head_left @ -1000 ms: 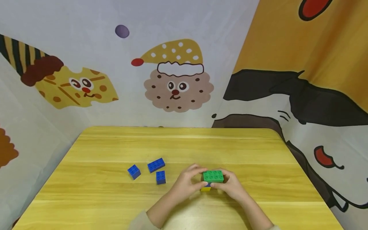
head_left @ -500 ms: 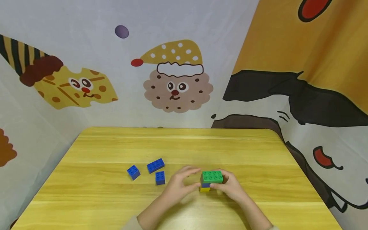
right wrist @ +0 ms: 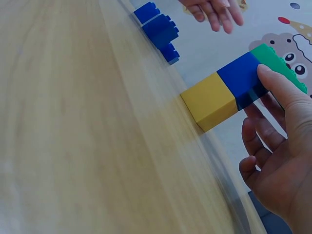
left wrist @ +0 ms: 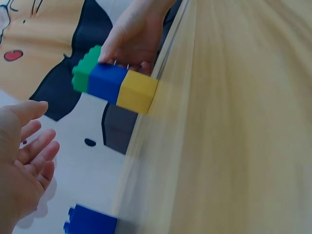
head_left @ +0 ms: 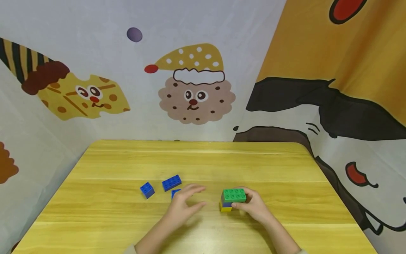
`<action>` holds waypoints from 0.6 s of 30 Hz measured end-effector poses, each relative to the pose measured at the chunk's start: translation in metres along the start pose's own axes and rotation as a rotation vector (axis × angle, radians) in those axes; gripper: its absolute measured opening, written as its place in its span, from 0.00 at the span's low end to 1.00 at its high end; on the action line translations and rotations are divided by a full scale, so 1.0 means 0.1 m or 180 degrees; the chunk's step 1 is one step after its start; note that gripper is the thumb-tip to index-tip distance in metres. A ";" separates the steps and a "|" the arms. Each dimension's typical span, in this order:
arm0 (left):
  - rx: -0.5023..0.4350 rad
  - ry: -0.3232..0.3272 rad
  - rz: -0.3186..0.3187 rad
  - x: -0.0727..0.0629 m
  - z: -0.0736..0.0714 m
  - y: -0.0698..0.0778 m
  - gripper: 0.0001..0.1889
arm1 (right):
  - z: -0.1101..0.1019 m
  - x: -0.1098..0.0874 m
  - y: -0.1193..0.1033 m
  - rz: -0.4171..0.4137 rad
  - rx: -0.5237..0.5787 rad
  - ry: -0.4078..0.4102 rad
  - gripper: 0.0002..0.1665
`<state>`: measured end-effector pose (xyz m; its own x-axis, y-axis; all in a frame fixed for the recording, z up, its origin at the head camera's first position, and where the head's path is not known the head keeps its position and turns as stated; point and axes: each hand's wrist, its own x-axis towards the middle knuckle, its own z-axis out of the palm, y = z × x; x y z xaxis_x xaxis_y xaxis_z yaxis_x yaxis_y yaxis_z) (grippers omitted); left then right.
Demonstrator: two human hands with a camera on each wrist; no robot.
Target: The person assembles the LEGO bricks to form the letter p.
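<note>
A stack of toy building bricks stands on the table: a yellow brick [right wrist: 208, 101] at the bottom, a blue brick [right wrist: 241, 80] in the middle and a long green brick [head_left: 234, 194] with studs on top. My right hand [head_left: 255, 204] grips the stack from the right, its thumb on the near side at the blue and green bricks. To the left of the stack, my left hand [head_left: 182, 206] hovers with spread fingers and holds nothing. It partly covers a small blue brick [head_left: 175, 193] in the head view.
Farther left on the wooden table [head_left: 111, 218] lie a long blue brick [head_left: 171, 182] and a small square blue brick [head_left: 147, 190]. A cloth printed with cartoon figures hangs behind the table [head_left: 196, 102].
My left hand has let go of the stack and moved left, toward the loose blue bricks. The right hand keeps its hold, and the stack stays nearly in place.
</note>
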<state>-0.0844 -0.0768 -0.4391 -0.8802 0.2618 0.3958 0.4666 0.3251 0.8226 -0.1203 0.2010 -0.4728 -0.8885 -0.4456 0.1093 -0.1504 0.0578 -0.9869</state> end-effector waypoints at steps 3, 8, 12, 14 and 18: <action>-0.0013 0.0091 -0.0009 -0.04 -0.09 -0.05 0.22 | 0.00 0.00 -0.01 -0.0039 0.0006 -0.0025 0.27; 0.0049 0.0271 -0.0117 -0.10 -0.23 -0.15 0.22 | -0.01 0.00 0.00 -0.0128 0.0015 -0.0048 0.26; 0.0060 0.0381 -0.0251 -0.14 -0.32 -0.21 0.22 | -0.02 0.00 0.01 -0.0215 0.0039 -0.0081 0.25; 0.0040 0.0415 -0.0319 -0.16 -0.36 -0.23 0.22 | -0.03 0.00 0.02 -0.0233 0.0053 -0.0083 0.24; 0.0026 0.0463 -0.0323 -0.19 -0.42 -0.29 0.22 | -0.05 -0.01 0.04 -0.0303 0.0020 -0.0062 0.24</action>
<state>-0.0851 -0.1297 -0.4528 -0.9258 0.0931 0.3665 0.3750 0.3506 0.8582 -0.1222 0.2064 -0.4760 -0.8617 -0.4661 0.2005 -0.2311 0.0088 -0.9729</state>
